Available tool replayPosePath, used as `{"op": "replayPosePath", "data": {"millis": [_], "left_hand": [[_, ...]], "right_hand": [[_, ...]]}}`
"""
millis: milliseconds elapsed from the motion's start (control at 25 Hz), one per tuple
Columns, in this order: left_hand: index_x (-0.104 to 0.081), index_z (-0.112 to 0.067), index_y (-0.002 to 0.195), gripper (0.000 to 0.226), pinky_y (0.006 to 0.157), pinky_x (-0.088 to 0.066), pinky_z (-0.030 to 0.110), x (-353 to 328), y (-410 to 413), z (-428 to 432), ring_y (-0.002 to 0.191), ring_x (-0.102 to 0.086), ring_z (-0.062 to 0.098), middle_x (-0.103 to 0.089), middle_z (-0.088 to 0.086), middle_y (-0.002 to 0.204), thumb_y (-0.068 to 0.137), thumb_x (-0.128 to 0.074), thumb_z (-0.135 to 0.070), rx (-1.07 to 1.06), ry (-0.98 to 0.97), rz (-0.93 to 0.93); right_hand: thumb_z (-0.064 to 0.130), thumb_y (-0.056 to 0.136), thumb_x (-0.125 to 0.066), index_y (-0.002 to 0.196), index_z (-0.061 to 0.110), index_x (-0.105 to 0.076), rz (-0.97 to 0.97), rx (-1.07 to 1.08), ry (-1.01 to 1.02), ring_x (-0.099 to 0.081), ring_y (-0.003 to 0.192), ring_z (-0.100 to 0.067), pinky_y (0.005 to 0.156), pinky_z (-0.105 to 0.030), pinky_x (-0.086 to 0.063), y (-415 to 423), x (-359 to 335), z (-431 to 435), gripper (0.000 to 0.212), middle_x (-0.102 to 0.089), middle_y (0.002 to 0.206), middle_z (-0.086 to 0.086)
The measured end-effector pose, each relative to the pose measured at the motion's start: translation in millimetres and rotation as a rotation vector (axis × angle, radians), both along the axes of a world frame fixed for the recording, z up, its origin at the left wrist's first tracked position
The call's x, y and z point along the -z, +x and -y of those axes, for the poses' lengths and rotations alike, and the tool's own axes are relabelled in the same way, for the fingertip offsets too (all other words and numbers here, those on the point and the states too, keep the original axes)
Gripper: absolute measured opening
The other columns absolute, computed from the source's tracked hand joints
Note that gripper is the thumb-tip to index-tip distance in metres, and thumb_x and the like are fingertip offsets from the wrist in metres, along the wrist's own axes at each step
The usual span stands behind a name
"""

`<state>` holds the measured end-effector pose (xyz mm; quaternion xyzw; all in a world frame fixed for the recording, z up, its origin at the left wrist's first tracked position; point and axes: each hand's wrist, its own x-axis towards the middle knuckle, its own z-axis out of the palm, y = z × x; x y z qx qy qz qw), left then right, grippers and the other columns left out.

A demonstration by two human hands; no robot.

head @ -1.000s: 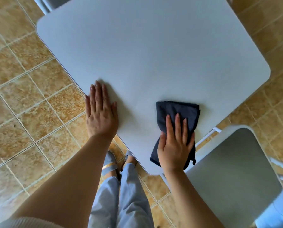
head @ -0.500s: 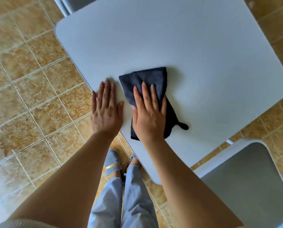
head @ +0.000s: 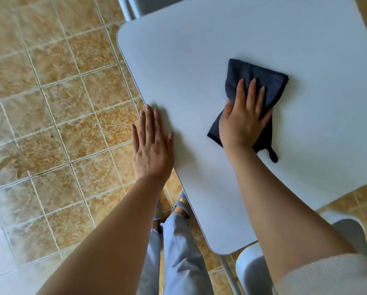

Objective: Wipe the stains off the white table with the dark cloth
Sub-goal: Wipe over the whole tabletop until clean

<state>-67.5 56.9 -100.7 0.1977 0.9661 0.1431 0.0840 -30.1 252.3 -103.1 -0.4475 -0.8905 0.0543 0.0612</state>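
A folded dark cloth lies flat on the white table, well in from the near edge. My right hand presses down on the cloth's near half with fingers spread, covering part of it; a small loop of the cloth sticks out by my wrist. My left hand rests flat, palm down, on the table's left edge, apart from the cloth, holding nothing. I see no distinct stains on the tabletop.
A grey chair stands at the table's near right corner, and another chair at the far left corner. Tan floor tiles lie to the left. My legs and slippers stand close under the table edge.
My right hand has slid the cloth from the near corner leftward toward my left hand, then away to the right and farther onto the table. My left hand stays planted on the edge.
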Motion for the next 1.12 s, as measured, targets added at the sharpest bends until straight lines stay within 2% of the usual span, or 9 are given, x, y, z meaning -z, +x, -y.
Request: {"op": "replayPosePath", "data": {"millis": [80,240,360,520,640,760,840,960,1120], "left_hand": [[-0.004,-0.012,0.156,0.062,0.121,0.007,0.035,0,-1,3,0.149,0.008,0.014,0.002,0.003,0.163,0.102,-0.015,-0.040,0.003,0.003,0.016],[-0.002,-0.013,0.155,0.060,0.121,0.005,0.036,0,-6,7,0.149,0.007,0.013,0.002,0.001,0.163,0.102,-0.013,-0.039,0.008,0.000,0.041],[-0.002,-0.014,0.156,0.060,0.121,0.005,0.036,-2,-7,8,0.149,0.006,0.013,0.001,0.000,0.163,0.102,-0.011,-0.039,0.011,0.019,0.061],[-0.004,-0.013,0.155,0.059,0.121,0.006,0.034,-13,-10,10,0.149,0.006,0.013,-0.001,0.002,0.163,0.102,-0.008,-0.040,-0.020,0.049,0.061],[-0.005,-0.012,0.155,0.059,0.121,0.007,0.033,-23,-2,6,0.149,0.005,0.014,-0.001,0.002,0.163,0.102,-0.008,-0.040,0.051,0.053,0.066],[-0.008,-0.012,0.155,0.058,0.121,0.004,0.036,-28,21,2,0.149,0.005,0.013,-0.003,0.003,0.163,0.103,-0.011,-0.038,0.215,0.067,0.075],[-0.011,-0.012,0.155,0.058,0.122,0.002,0.039,-27,41,1,0.149,0.003,0.015,-0.005,0.003,0.163,0.103,-0.013,-0.036,0.331,0.055,0.083],[-0.018,-0.011,0.154,0.058,0.121,-0.001,0.040,-24,69,-2,0.150,-0.004,0.017,-0.011,0.005,0.162,0.102,-0.020,-0.037,0.430,0.043,0.059],[-0.023,-0.010,0.153,0.060,0.121,-0.005,0.042,-20,94,-12,0.149,-0.009,0.019,-0.016,0.006,0.161,0.101,-0.030,-0.040,0.545,0.045,-0.018]], "right_hand": [[0.034,0.101,-0.041,0.153,0.028,-0.038,-0.002,-0.074,-0.016,-0.026,0.152,-0.025,0.118,-0.060,-0.024,-37,2,5,0.052,-0.031,0.163,0.000],[0.034,0.099,-0.044,0.150,0.028,-0.044,-0.041,-0.321,0.020,-0.034,0.148,-0.025,0.116,-0.059,-0.028,-71,6,37,0.051,-0.039,0.159,0.000],[0.033,0.096,-0.047,0.147,0.027,-0.049,-0.086,-0.459,0.028,-0.038,0.146,-0.025,0.115,-0.059,-0.031,-55,6,56,0.051,-0.044,0.157,0.000],[0.034,0.100,-0.043,0.151,0.028,-0.042,-0.027,-0.570,-0.003,-0.030,0.150,-0.023,0.117,-0.058,-0.027,3,-2,82,0.052,-0.036,0.161,0.001],[0.038,0.104,-0.043,0.151,0.030,-0.043,-0.020,-0.531,-0.001,-0.030,0.151,-0.022,0.117,-0.055,-0.029,59,-8,98,0.048,-0.035,0.161,0.001],[0.046,0.105,-0.037,0.152,0.030,-0.041,0.022,-0.419,-0.007,-0.027,0.152,-0.019,0.119,-0.050,-0.028,119,-13,104,0.050,-0.032,0.162,0.000],[0.045,0.106,-0.030,0.154,0.026,-0.037,0.020,-0.345,-0.045,-0.028,0.151,-0.017,0.117,-0.050,-0.031,151,-19,106,0.052,-0.033,0.162,-0.001],[0.036,0.105,-0.030,0.154,0.014,-0.035,-0.040,-0.261,-0.078,-0.034,0.148,-0.016,0.115,-0.048,-0.035,173,-25,104,0.054,-0.038,0.160,-0.003],[0.033,0.105,-0.030,0.155,0.015,-0.033,0.015,-0.084,0.004,-0.031,0.150,-0.019,0.119,-0.046,-0.029,167,-25,100,0.053,-0.034,0.161,-0.003]]}}
